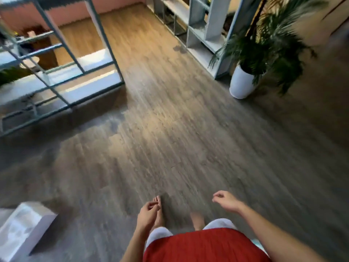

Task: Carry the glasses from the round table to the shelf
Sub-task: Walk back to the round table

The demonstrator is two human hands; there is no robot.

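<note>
Head view: heavy motion blur. My left hand [149, 213] and right hand [226, 201] hang over the wooden floor [170, 120], well apart from the white plant pot [242, 82]. Fingers are loosely curled and hold nothing. Open shelf [200, 25] is just beside the pot, and a second shelf frame [62, 72] is far left of it. Glasses: cannot tell where.

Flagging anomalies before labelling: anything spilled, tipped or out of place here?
Nothing stands out. The potted plant stands upright by the shelf unit, the floor shows no clear spill, and the left hand and right hand hold nothing. Motion blur hides fine detail.
</note>
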